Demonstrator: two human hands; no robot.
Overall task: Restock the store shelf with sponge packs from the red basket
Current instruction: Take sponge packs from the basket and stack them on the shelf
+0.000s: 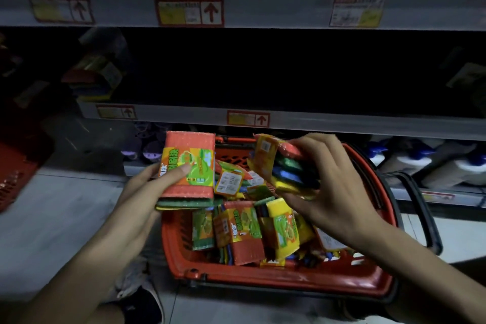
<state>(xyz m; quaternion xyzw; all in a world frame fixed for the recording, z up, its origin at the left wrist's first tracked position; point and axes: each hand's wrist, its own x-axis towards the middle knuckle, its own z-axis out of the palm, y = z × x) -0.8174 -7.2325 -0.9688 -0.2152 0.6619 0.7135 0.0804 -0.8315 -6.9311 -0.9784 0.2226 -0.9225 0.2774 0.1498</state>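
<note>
Your left hand (143, 192) grips one pack (188, 168) and your right hand (334, 187) pinches another pack (285, 163), both above the basket (263, 279). Lift them together to the dark shelf (289, 118) and place them upright, label to the front.

The red basket (276, 277) looks like glossy moulded plastic with slotted walls. The sponge packs (244, 231) wear shiny, crinkled film over printed paper bands. The shelf edge (289, 10) seems matt painted metal, carrying paper price labels (190, 11).
</note>
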